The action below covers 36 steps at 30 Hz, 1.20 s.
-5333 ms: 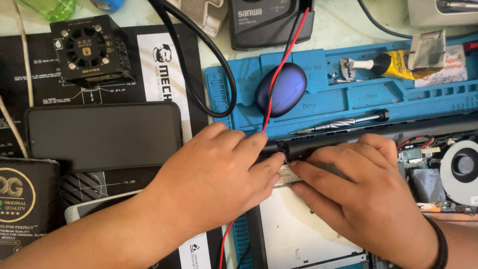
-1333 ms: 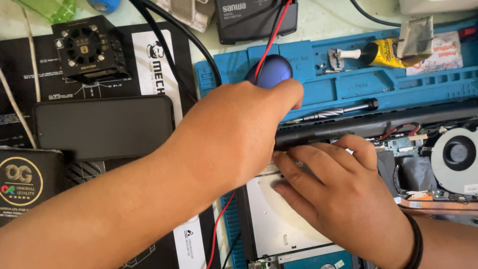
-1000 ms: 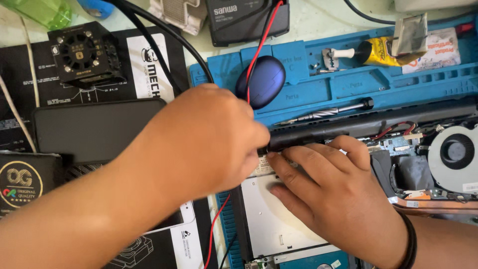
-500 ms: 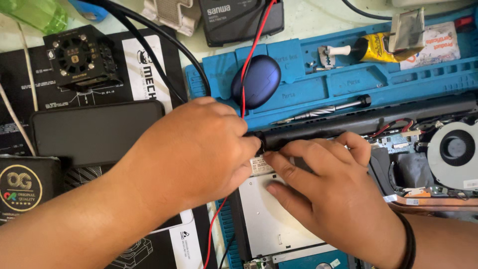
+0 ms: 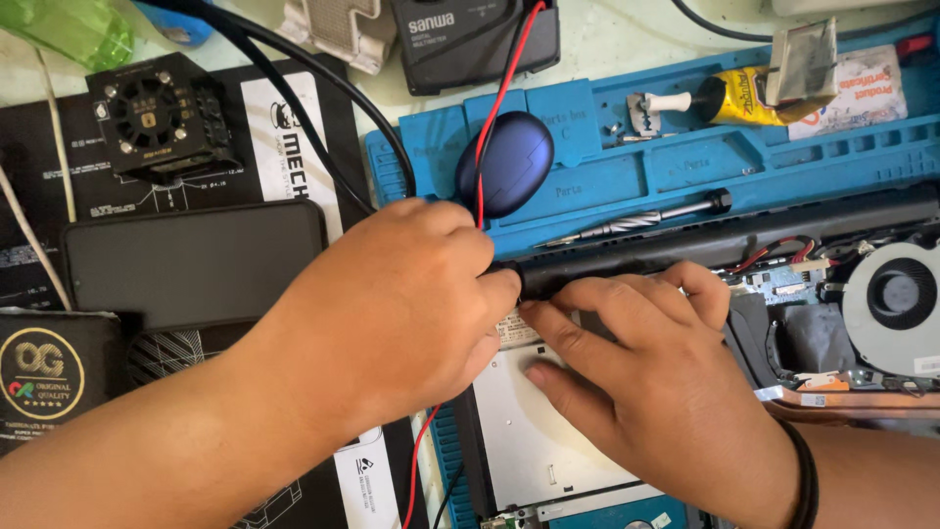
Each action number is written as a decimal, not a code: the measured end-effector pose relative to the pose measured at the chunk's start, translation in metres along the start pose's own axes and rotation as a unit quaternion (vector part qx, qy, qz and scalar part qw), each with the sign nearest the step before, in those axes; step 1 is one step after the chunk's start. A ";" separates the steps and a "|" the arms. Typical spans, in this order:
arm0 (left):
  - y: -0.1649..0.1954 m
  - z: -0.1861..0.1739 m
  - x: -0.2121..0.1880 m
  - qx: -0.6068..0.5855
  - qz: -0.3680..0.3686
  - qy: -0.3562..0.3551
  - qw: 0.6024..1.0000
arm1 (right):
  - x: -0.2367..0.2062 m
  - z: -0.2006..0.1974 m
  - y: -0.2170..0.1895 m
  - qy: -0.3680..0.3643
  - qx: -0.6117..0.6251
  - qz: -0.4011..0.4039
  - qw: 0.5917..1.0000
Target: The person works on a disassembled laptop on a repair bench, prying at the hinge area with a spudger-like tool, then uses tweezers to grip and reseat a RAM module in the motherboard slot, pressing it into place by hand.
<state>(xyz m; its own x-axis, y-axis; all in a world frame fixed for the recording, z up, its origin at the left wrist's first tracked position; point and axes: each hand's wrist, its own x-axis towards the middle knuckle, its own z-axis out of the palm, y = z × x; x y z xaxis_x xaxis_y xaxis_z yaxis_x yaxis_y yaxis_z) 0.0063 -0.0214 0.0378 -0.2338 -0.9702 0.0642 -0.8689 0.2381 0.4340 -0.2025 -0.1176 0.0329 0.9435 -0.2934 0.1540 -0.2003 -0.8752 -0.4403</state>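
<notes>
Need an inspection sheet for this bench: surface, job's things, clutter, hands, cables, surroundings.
Surface: pale bench top under a black printed mat and a blue compartment tray.
Job's things: long black bar along the edge of an opened laptop with a round fan and a silver drive.
Clutter: blue oval case, screwdriver, yellow glue tube, black meter, dark phone, black cube fan.
Hands: left hand closed around the bar's left end; right hand has its fingers pressed on the bar.
Cables: red lead and thick black cable run under the left hand.
Surroundings: nothing seen.
</notes>
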 end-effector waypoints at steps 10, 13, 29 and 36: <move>0.015 0.015 0.001 0.031 -0.068 0.043 0.996 | 0.000 0.004 -0.006 0.011 -0.025 -0.012 1.000; 0.020 0.018 -0.002 0.027 -0.084 0.059 0.994 | 0.002 0.007 -0.007 0.013 0.000 -0.002 1.000; 0.018 0.010 -0.009 -0.003 -0.110 0.108 0.988 | -0.014 -0.026 0.025 0.028 0.074 -0.033 0.996; 0.018 0.002 -0.012 -0.048 -0.186 0.069 0.979 | -0.053 -0.078 0.068 0.034 0.009 0.120 0.992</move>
<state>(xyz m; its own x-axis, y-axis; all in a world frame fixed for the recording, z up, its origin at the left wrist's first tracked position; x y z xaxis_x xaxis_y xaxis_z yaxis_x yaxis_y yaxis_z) -0.0073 -0.0056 0.0425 0.1576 -0.9875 0.0043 -0.8365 -0.1312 0.5320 -0.2865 -0.1917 0.0634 0.8494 -0.5178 0.1020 -0.4114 -0.7708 -0.4864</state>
